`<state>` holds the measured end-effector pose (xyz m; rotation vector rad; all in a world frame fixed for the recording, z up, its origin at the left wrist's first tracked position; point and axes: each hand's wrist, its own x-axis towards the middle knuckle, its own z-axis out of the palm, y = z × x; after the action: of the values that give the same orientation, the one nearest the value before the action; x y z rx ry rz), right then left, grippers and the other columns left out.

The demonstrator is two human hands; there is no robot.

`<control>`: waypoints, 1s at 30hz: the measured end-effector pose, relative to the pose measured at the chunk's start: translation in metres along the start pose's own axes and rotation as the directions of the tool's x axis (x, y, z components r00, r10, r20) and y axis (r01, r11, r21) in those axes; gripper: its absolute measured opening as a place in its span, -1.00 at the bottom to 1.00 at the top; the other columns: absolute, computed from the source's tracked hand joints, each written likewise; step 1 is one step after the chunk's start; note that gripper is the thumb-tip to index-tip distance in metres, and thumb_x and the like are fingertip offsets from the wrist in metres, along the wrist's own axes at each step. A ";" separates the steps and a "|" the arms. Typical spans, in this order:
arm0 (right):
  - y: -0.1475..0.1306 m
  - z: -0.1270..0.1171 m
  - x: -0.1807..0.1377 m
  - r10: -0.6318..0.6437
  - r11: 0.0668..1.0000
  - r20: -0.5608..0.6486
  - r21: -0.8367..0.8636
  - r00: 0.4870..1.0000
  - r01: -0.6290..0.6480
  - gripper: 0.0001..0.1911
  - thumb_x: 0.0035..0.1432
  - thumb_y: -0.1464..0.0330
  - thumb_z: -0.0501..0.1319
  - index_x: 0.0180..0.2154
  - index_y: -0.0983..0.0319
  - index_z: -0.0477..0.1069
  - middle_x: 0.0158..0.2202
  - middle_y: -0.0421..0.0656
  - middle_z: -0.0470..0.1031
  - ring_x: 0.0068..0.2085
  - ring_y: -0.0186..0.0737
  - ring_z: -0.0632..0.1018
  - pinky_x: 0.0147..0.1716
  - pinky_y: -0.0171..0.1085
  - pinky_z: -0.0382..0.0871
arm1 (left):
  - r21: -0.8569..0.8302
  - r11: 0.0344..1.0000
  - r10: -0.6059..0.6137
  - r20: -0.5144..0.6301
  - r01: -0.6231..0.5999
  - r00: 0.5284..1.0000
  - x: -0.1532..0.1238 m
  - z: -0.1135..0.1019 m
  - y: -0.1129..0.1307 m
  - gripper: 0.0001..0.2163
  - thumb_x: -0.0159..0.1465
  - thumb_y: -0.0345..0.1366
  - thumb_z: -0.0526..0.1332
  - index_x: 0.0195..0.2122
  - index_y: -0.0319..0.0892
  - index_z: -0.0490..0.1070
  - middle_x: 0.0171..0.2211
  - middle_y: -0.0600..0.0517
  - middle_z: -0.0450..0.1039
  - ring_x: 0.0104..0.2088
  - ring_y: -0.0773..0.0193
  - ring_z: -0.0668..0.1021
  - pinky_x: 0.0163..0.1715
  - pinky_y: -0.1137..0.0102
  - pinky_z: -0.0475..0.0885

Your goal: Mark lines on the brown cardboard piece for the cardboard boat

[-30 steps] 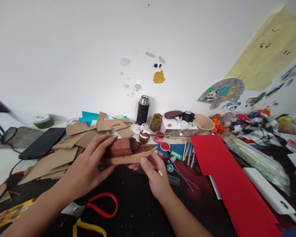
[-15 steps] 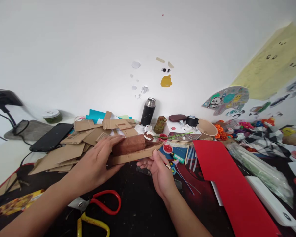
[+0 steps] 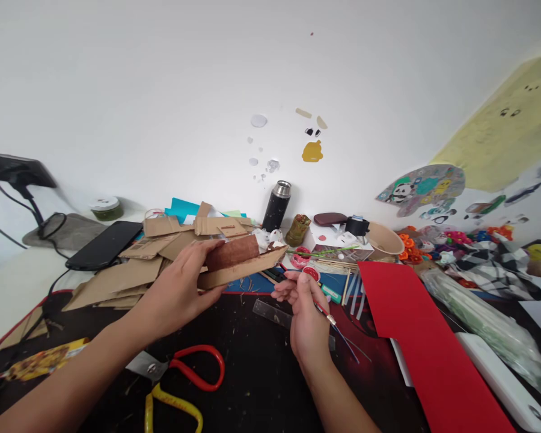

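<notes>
My left hand (image 3: 180,285) grips a cardboard model (image 3: 234,255) from its left end, thumb below and fingers on top. The model has a brown-painted roll lying on a flat, bare cardboard strip that narrows to a point at the right. Just right of that point is my right hand (image 3: 309,313), clear of the model. A thin paintbrush (image 3: 325,313) with a red handle and silver ferrule is held in its fingers, sticking out to the lower right. Behind the right hand stands a small pot of red paint (image 3: 311,273).
Scissors (image 3: 180,373) with red and yellow handles lie in front of the left arm. Cardboard pieces (image 3: 117,279) are piled at the left, beside a black phone (image 3: 103,245). A black flask (image 3: 277,207) stands at the wall. Red card (image 3: 415,337) covers the right side.
My right hand has come away from the model's tip, down and to the right, and more of the paintbrush shows. The left hand still holds the model, and the view has shifted slightly.
</notes>
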<state>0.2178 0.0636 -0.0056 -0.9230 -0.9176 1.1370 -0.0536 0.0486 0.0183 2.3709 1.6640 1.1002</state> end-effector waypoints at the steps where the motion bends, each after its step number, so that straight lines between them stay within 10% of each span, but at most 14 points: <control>1: -0.002 0.001 -0.002 -0.020 1.000 0.006 -0.021 1.000 0.020 -0.42 0.39 -0.22 0.46 -0.13 0.19 0.70 -0.36 -0.14 0.75 -0.38 -0.13 0.73 -0.31 -0.18 0.61 | -0.001 1.000 -0.001 0.003 0.001 1.000 0.000 0.001 0.000 -0.33 0.41 -0.18 0.37 0.51 -0.06 0.25 0.38 -0.23 0.56 0.37 -0.20 0.63 0.35 -0.09 0.59; 15: -0.017 0.007 -0.014 -0.195 0.975 0.016 -0.105 0.981 0.196 -0.49 0.56 -0.13 0.33 -0.18 0.17 0.67 -0.39 -0.15 0.71 -0.41 -0.15 0.70 -0.37 -0.20 0.60 | 0.034 0.999 0.032 0.007 -0.032 0.999 -0.003 0.005 -0.003 -0.36 0.48 -0.11 0.32 0.53 -0.09 0.25 0.38 -0.24 0.57 0.37 -0.22 0.63 0.35 -0.08 0.58; 24: -0.017 0.003 -0.029 -0.282 0.921 0.482 -0.106 0.830 0.374 -0.53 0.65 -0.06 0.24 0.13 0.11 0.76 -0.20 -0.05 0.83 -0.31 -0.09 0.80 -0.26 -0.13 0.73 | 0.138 0.977 0.163 0.004 -0.162 0.987 -0.004 0.007 0.005 -0.27 0.47 -0.21 0.32 0.62 -0.07 0.15 0.40 -0.26 0.58 0.38 -0.27 0.62 0.41 -0.15 0.52; 30: -0.018 0.003 -0.031 -0.262 0.878 0.497 -0.233 0.827 0.418 -0.64 0.69 0.12 0.21 0.09 0.13 0.74 -0.35 -0.15 0.78 -0.43 -0.19 0.74 -0.35 -0.23 0.68 | 0.127 0.972 0.200 -0.001 -0.198 0.980 -0.006 0.009 0.014 -0.34 0.52 -0.19 0.28 0.60 -0.08 0.17 0.35 -0.23 0.60 0.35 -0.22 0.63 0.35 -0.04 0.56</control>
<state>0.2152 0.0306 0.0087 -0.7191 -1.6364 0.9028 -0.0380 0.0408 0.0143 2.6655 1.5721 1.0688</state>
